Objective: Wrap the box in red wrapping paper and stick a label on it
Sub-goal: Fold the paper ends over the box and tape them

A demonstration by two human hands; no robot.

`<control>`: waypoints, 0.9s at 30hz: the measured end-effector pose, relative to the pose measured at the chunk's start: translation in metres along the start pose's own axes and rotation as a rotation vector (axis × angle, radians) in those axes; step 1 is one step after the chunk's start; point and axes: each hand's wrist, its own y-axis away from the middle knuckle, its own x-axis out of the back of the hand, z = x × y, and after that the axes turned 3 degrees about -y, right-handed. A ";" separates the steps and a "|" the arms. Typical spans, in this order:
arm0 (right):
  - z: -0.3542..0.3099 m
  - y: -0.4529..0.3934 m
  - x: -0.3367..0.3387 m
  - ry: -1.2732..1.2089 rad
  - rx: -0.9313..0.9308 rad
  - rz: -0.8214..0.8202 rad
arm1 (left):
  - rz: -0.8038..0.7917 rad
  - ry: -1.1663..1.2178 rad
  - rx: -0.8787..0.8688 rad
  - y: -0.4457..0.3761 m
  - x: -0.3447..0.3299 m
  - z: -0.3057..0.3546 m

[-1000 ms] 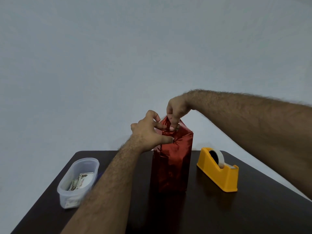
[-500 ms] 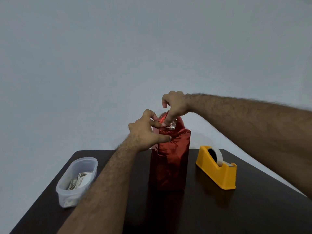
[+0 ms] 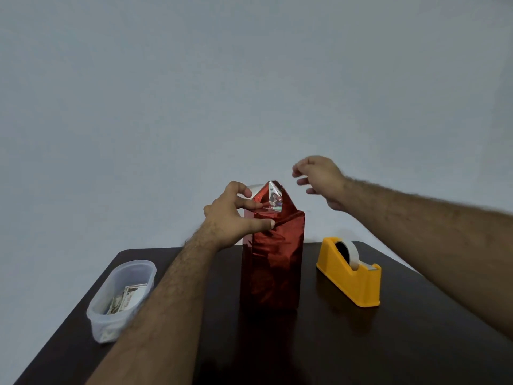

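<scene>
Left hand [image 3: 230, 218] pinches one red-wrapped box [image 3: 273, 259]; right hand [image 3: 322, 179] hovers open above one tape dispenser [image 3: 351, 276].

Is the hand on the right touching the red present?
No, the right hand hangs open in the air beside the top of the red wrapped box, while only the left hand pinches the paper.

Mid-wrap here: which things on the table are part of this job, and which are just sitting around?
In use: wrapped box, its loose top flap, left hand pinching the fold, right hand open above, tape dispenser.

Probably next: plastic tub of paper slips, maybe labels.

Idle: nothing else visible.
</scene>
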 end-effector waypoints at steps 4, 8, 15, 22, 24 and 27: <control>0.038 0.023 0.004 -0.134 -0.132 -0.017 | -0.036 0.290 -0.010 0.001 -0.005 -0.004; 0.053 0.052 -0.008 -0.332 -0.205 -0.112 | -0.030 0.460 -0.055 0.006 -0.007 -0.009; 0.059 0.086 -0.029 -0.482 -0.156 -0.027 | -0.050 0.439 -0.080 0.003 -0.021 -0.017; 0.063 0.078 -0.020 -0.563 -0.112 0.145 | -0.016 0.412 -0.089 0.009 -0.040 -0.004; 0.064 0.075 -0.014 -0.649 -0.131 0.068 | -0.013 0.424 -0.076 0.009 -0.044 -0.005; 0.067 0.073 -0.017 -0.749 -0.129 -0.010 | -0.004 0.442 -0.088 0.010 -0.041 -0.007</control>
